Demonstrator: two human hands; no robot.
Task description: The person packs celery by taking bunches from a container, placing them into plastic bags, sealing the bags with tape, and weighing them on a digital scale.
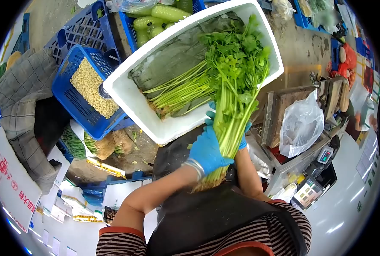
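A big bunch of celery with leafy tops and roots lies tilted across the front of my body. My left hand, in a blue glove, is closed around the stalks near the root end. On the far side of the stalks is my gloved right hand. The bunch hides most of it, and blue fingertips show at the bunch's left edge. The leaves hang over a white foam box, lined with dark plastic film. More thin-stalked celery lies inside the box, roots toward the near left.
Left of the box, a blue basket holds pale beans or kernels. Green gourds fill a crate behind it. A person's checked sleeve is at far left. To the right are a plastic bag and a scale.
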